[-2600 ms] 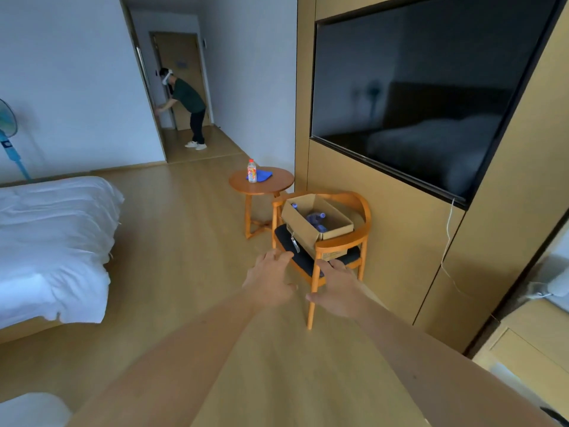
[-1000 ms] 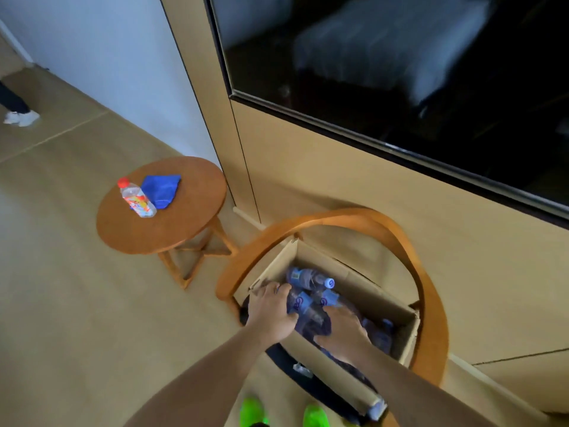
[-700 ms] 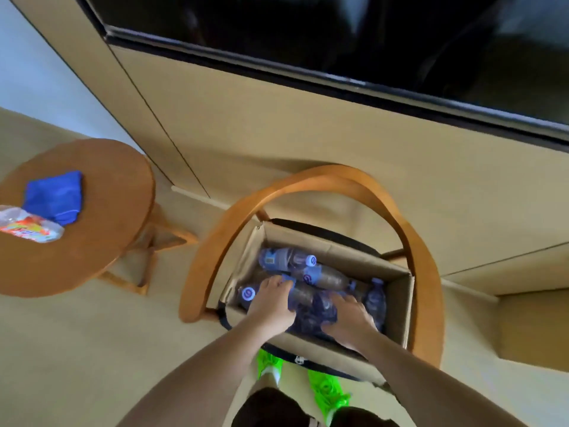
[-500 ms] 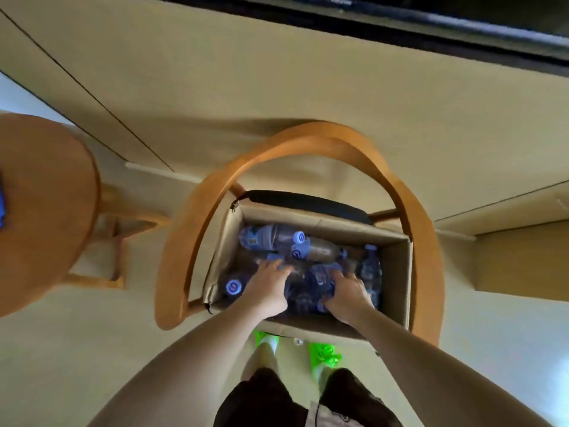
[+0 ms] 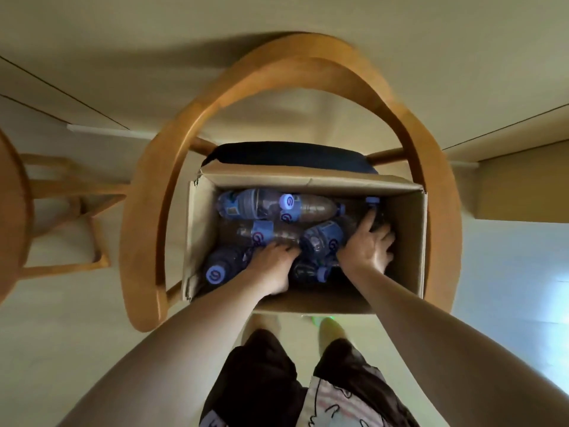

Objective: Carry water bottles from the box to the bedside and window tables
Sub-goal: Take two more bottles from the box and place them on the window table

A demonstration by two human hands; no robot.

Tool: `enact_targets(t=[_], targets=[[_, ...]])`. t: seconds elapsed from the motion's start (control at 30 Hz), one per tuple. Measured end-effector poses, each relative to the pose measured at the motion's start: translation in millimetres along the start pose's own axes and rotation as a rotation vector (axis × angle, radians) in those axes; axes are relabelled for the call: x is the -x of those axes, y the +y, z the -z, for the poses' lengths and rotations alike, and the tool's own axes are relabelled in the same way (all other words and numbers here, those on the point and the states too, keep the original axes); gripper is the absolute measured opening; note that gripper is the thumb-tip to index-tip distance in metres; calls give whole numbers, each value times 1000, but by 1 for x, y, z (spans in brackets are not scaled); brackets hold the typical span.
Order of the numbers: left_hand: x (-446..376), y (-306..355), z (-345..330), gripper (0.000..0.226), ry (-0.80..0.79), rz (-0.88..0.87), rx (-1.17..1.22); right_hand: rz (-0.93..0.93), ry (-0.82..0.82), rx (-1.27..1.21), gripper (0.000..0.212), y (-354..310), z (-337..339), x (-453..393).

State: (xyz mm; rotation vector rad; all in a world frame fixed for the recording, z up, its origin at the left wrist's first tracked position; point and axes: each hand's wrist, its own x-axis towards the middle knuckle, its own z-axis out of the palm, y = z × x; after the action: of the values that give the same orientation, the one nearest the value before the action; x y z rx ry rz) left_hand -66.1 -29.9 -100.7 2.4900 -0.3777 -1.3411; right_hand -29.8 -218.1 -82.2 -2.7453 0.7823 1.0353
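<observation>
Box (image 5: 406, 241) sits open on chair (image 5: 191, 140), on its dark seat cushion (image 5: 289, 155). Water bottles (image 5: 261, 204) lie jumbled inside on their sides, blue caps and labels showing. Both hands down in the box. Left hand (image 5: 271, 266) rests on the pile near the middle, fingers curled down between bottles; can't tell if it grips one. Right hand (image 5: 369, 248) is at the right side, fingers wrapped over a dark bottle (image 5: 377, 215) against the box wall. Round wooden worktop (image 5: 12, 211) at left edge.
</observation>
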Motion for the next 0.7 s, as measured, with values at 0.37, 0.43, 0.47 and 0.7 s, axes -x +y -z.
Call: enact_targets(t=[0.37,0.43,0.47,0.7], targets=[[-26,4,15,86,-170,3,-103,19,85,-215,103,14,-15,-16],[-27,5,16,85,-175,0,-111,44,14,-255,109,24,-20,-16],[-27,6,17,84,-173,0,-112,61,0,-259,110,28,-19,-17],[-2,14,32,49,-55,-5,-83,106,-58,-494,116,40,-6,-13]])
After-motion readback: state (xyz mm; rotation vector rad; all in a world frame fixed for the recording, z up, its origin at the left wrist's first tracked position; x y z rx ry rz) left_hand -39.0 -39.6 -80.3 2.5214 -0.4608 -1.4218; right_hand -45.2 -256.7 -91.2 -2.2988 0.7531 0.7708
